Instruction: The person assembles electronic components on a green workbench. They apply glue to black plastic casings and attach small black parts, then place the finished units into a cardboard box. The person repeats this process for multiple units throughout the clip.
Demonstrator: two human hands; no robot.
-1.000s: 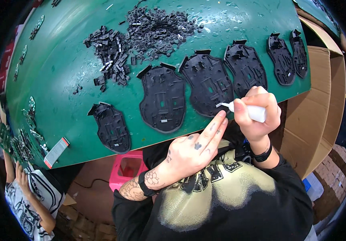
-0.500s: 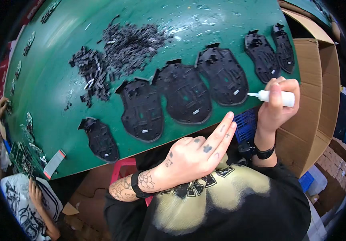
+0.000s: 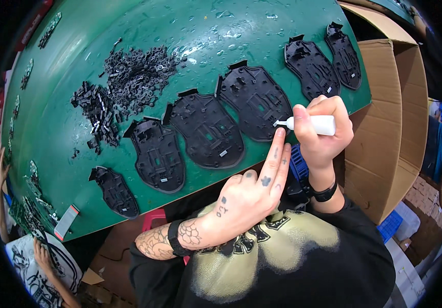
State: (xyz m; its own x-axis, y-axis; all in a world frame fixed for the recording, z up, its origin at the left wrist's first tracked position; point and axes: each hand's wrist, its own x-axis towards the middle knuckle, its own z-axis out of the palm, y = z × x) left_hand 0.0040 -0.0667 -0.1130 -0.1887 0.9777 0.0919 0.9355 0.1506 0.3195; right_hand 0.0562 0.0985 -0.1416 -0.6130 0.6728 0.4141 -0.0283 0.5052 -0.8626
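My right hand [image 3: 328, 141] is closed round a small white dropper bottle [image 3: 317, 125], held nearly level with its thin nozzle pointing left. The tip meets the small pale piece at the lower end of a black plastic mouse base shell [image 3: 254, 100]. Two fingers of my left hand [image 3: 249, 197] stretch out to that shell's near edge, and no object shows in this hand; its other fingers are partly hidden. More such shells, [image 3: 205, 131] among them, stand in a slanting row on the green table, inner sides up. Most have a small pale piece near the lower end.
Behind the row lie piles of small black plastic parts [image 3: 136, 77]. A large cardboard box [image 3: 372, 123] stands at the table's right edge. Circuit boards [image 3: 27, 73] line the far left, where another person's hand [image 3: 41, 254] rests near a grey-and-red box [image 3: 67, 222].
My right hand has brought the bottle left and its nozzle onto the shell. The whole view has shifted, with the table's things now further left. My left hand keeps its pose.
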